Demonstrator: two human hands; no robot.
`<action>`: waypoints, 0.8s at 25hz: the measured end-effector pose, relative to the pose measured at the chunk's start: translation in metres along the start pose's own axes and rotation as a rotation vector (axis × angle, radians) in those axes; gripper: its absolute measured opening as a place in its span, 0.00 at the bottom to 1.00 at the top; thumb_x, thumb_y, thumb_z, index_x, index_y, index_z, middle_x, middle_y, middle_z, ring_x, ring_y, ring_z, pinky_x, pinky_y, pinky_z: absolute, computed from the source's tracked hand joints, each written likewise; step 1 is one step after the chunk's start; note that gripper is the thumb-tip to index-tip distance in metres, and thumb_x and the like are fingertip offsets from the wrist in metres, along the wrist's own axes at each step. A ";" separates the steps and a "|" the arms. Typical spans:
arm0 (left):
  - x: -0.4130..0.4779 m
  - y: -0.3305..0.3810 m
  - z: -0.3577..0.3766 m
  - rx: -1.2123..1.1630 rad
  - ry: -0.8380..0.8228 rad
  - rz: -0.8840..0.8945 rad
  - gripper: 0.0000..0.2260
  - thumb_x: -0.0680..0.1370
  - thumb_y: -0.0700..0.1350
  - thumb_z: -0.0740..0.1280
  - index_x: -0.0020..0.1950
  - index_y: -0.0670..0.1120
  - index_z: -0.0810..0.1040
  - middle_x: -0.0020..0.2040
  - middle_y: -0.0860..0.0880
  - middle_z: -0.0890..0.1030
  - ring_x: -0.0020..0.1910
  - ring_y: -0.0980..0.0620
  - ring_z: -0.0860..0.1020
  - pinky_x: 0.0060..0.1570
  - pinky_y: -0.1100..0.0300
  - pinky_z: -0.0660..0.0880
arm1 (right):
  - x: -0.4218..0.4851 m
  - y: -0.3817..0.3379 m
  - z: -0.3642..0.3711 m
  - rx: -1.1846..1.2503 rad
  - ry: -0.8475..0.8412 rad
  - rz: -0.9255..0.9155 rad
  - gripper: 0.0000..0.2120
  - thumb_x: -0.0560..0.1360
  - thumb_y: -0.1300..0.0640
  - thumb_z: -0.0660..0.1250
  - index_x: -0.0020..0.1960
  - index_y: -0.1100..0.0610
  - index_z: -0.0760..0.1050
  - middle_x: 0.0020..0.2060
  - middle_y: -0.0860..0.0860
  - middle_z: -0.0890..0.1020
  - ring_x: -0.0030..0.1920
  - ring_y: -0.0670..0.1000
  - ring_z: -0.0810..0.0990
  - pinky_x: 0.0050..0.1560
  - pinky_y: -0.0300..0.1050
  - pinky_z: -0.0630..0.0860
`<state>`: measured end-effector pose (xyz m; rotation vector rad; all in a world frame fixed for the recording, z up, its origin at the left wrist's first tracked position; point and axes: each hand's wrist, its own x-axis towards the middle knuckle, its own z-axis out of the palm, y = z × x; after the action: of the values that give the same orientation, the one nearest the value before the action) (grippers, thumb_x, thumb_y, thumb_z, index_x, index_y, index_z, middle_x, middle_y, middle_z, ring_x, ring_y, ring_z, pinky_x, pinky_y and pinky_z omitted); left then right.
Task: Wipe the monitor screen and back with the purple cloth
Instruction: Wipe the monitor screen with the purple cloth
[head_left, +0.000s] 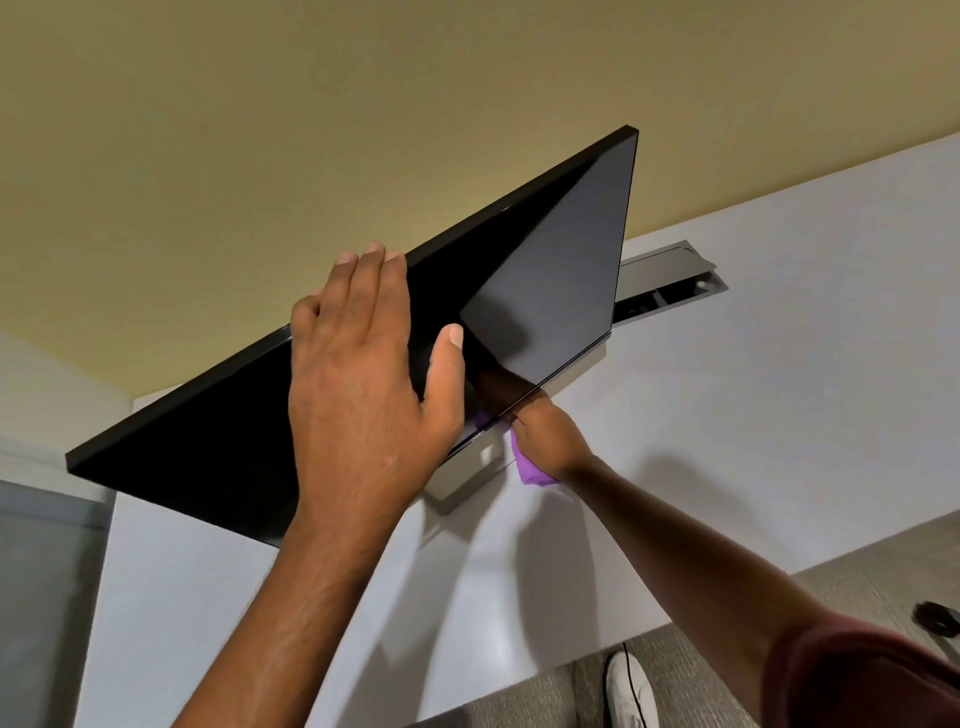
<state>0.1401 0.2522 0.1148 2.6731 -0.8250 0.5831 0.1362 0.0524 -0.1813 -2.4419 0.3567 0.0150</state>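
Since the monitor (561, 260) looks stiff but fragile, the left hand (358, 374) clamps its top edge, the right hand (548, 441) clutching the soft purple cloth (531, 472) beneath.

count on inspection: one monitor (218, 457). one purple cloth (530, 472). two hands, namely a left hand (358, 384) and a right hand (548, 441). one white desk (779, 374), with one metal cable slot (670, 283) set in it. one white shoe (631, 693) on the floor. one dark object (937, 618) at the right edge, not identifiable.
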 end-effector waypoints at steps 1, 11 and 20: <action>0.000 0.000 0.000 0.000 -0.001 -0.002 0.29 0.86 0.56 0.60 0.82 0.40 0.67 0.82 0.42 0.70 0.84 0.43 0.64 0.80 0.43 0.61 | 0.001 0.003 0.001 -0.009 0.003 -0.016 0.19 0.83 0.62 0.60 0.72 0.59 0.77 0.67 0.59 0.79 0.67 0.62 0.78 0.67 0.56 0.78; 0.004 0.001 -0.003 -0.017 0.014 -0.022 0.27 0.87 0.55 0.56 0.82 0.42 0.69 0.81 0.43 0.71 0.83 0.45 0.66 0.80 0.45 0.62 | -0.052 -0.002 0.043 0.035 0.505 -0.167 0.20 0.82 0.68 0.58 0.71 0.67 0.78 0.70 0.64 0.80 0.75 0.66 0.75 0.76 0.59 0.73; 0.003 0.002 -0.001 -0.026 0.040 -0.028 0.26 0.87 0.54 0.58 0.82 0.42 0.69 0.81 0.43 0.71 0.83 0.45 0.66 0.81 0.46 0.61 | -0.100 -0.060 0.122 -0.038 0.344 -0.293 0.29 0.81 0.61 0.63 0.81 0.65 0.66 0.82 0.61 0.66 0.80 0.64 0.69 0.78 0.62 0.67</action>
<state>0.1405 0.2499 0.1176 2.6366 -0.7775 0.6127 0.0654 0.1981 -0.2298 -2.5099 0.1430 -0.5341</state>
